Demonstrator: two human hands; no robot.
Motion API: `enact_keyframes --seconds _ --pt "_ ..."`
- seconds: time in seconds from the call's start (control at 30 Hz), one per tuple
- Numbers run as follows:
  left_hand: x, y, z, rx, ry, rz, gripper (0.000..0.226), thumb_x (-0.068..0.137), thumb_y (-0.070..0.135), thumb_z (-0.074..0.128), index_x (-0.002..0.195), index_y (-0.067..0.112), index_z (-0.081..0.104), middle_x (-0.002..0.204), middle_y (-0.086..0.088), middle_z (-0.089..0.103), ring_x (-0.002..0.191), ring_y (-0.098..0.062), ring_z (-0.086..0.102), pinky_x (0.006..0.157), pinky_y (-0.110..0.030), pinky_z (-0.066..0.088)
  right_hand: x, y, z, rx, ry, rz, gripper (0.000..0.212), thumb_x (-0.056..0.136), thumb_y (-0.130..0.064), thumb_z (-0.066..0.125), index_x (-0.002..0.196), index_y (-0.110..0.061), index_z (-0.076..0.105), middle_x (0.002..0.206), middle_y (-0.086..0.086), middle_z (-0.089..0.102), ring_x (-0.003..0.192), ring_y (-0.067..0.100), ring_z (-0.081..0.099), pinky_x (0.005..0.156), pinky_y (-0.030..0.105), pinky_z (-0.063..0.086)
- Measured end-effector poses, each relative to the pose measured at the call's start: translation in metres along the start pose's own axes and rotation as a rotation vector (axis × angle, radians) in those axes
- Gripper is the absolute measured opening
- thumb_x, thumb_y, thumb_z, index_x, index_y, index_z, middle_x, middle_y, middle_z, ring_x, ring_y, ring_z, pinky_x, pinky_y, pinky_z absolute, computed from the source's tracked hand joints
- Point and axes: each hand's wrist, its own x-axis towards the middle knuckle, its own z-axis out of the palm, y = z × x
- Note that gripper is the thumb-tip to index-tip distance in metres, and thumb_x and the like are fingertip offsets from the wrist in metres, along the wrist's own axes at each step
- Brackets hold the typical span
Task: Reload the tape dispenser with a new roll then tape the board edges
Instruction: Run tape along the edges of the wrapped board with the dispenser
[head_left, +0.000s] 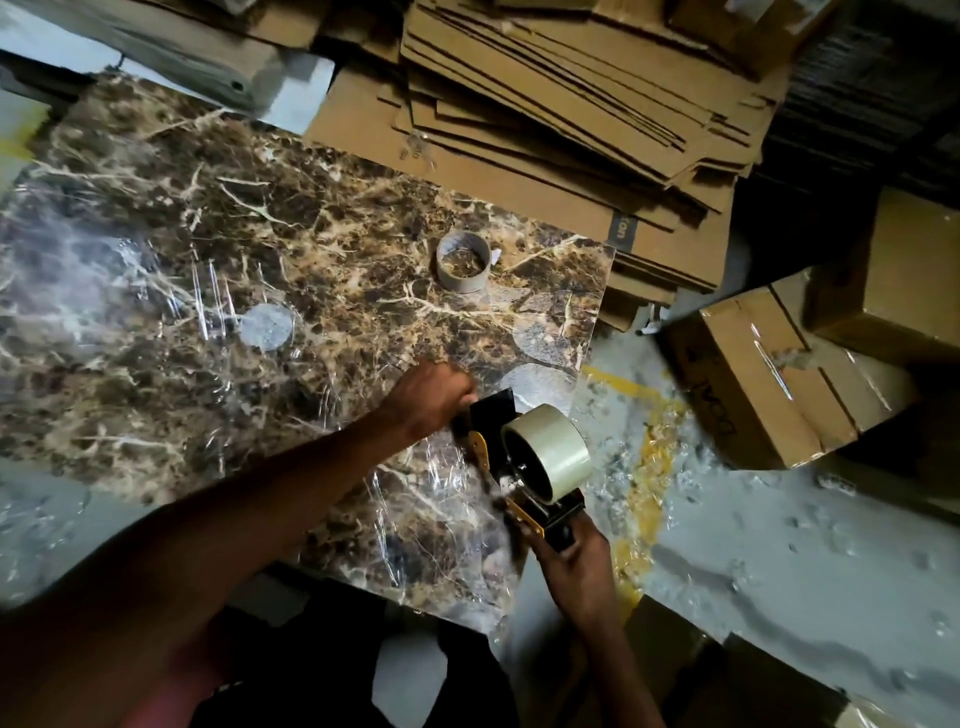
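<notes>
**Hands thread a fresh roll through the tape dispenser over the board**

Right hand (574, 564) grips the black handle of a tape dispenser (524, 467), fingers curled around it from below, holding the tool tilted just above the near right corner of a marble-patterned board (234, 270). A full roll of clear tape (553, 452) already sits on the dispenser's hub. The left hand (434, 400) reaches across from the left, its fingers closed at the front end of the dispenser beside the black guard plate. It seems to be pinching the loose end of the tape, though the fingertips are hidden and blurred, so what they hold cannot be made out for certain.

The board lies flat on a grey floor (779, 545) and is wrapped in crinkled clear film. An empty cardboard tape core (464, 265) stands on the board, well apart from the hands, towards its far right side. Flattened cardboard sheets (571, 104) are stacked beyond the board, and taped cartons (769, 384) sit to the right.

Judging from the seated roll and the discarded core, the reload is nearly finished; the step in hand looks like feeding the tape end through the front roller. The next move calls for drawing the tape out past the cutting blade, then bringing the dispenser down to a board edge to start taping.
</notes>
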Motion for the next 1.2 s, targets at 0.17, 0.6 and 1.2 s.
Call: enact_keyframes --seconds 0.17,0.6,1.2 --pt "-0.006 0.008 0.025 0.261 0.247 0.009 0.037 0.102 0.049 0.059 0.128 0.022 0.062 0.109 -0.007 0.074 0.095 -0.027 0.073 0.09 -0.049 0.061 0.013 0.017 -0.019 -0.073 -0.036 -0.067 0.027 0.083 -0.034 0.08 0.105 -0.024 0.069 0.093 -0.015 0.068 0.084 -0.002 0.063 0.067 0.013 0.045" --pt "-0.059 -0.021 0.083 0.507 0.273 0.351 0.048 0.099 0.034 0.065 0.145 0.023 0.057 0.163 -0.006 0.045 0.15 -0.028 0.044 0.122 -0.053 0.036 0.027 0.045 -0.013 0.007 -0.095 -0.029 0.034 0.082 -0.036 0.081 0.11 -0.042 0.063 0.101 -0.014 0.074 0.088 0.01 0.072 0.07 0.045 0.063" --pt "-0.066 0.014 0.108 0.534 0.072 0.263 0.063 0.104 0.059 0.033 0.155 0.023 0.047 0.172 -0.006 0.027 0.162 -0.029 0.009 0.131 -0.053 0.003 0.033 0.078 -0.04 -0.172 -0.141 -0.167 0.016 0.091 -0.027 0.07 0.088 -0.036 0.057 0.058 0.005 0.06 0.039 0.023 0.058 0.036 0.043 0.049"
